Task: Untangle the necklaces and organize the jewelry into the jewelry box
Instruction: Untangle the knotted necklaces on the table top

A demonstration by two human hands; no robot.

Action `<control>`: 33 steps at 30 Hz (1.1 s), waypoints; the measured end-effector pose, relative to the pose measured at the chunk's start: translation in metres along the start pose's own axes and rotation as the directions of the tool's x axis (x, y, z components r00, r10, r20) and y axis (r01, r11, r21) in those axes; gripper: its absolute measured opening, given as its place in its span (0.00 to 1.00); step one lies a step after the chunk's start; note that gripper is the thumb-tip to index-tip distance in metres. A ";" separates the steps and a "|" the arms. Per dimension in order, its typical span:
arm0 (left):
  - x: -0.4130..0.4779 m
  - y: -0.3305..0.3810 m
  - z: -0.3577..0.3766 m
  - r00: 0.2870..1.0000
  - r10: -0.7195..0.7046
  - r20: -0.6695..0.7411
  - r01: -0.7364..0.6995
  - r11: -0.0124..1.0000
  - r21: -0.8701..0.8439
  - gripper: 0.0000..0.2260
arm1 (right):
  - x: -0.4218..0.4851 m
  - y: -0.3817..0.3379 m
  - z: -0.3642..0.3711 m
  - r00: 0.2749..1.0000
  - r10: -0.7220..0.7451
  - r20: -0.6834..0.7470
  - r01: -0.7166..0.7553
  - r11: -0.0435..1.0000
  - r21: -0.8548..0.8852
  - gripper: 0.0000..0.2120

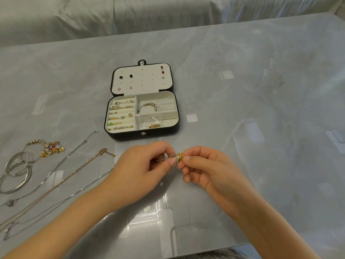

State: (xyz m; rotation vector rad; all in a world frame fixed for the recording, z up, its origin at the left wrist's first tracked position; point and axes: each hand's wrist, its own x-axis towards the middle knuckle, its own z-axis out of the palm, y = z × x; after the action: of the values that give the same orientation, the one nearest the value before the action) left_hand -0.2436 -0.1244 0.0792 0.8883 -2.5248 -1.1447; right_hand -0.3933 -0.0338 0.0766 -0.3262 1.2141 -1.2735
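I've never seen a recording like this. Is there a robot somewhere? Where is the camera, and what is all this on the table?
There is no machine here. A person wears one camera on the head, and it looks down at their own two hands. The left hand and right hand both pinch a small gold-and-silver piece over a grey table. Beyond them sits an open box with rings and a bracelet inside. On the left lie necklaces and bangles.
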 end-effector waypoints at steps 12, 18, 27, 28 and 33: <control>0.002 -0.003 0.003 0.986 0.152 -0.074 -0.113 0.916 0.386 0.10 | -0.003 0.001 0.006 0.986 -0.164 -0.021 0.154 0.958 -0.241 0.04; 0.002 0.000 0.002 0.976 0.198 -0.087 -0.142 0.891 0.431 0.11 | -0.004 0.002 0.009 0.988 -0.122 -0.096 0.109 0.986 -0.129 0.04; 0.003 0.000 0.002 0.929 0.369 -0.039 -0.282 0.770 0.573 0.10 | 0.001 -0.004 0.007 0.978 0.169 -0.119 -0.174 0.984 -0.037 0.04; 0.004 0.000 0.002 0.926 0.375 -0.035 -0.285 0.758 0.587 0.10 | 0.002 -0.004 0.008 0.972 0.198 -0.123 -0.199 0.980 0.008 0.03; 0.004 -0.001 0.001 0.923 0.384 -0.018 -0.301 0.751 0.588 0.08 | 0.003 -0.002 0.012 0.974 0.220 -0.046 -0.206 0.956 0.208 0.06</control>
State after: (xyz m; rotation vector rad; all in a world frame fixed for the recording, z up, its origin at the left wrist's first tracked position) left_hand -0.2468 -0.1272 0.0777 0.5360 -2.7895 -0.1808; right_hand -0.3854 -0.0421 0.0811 -0.0021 1.1333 -1.2149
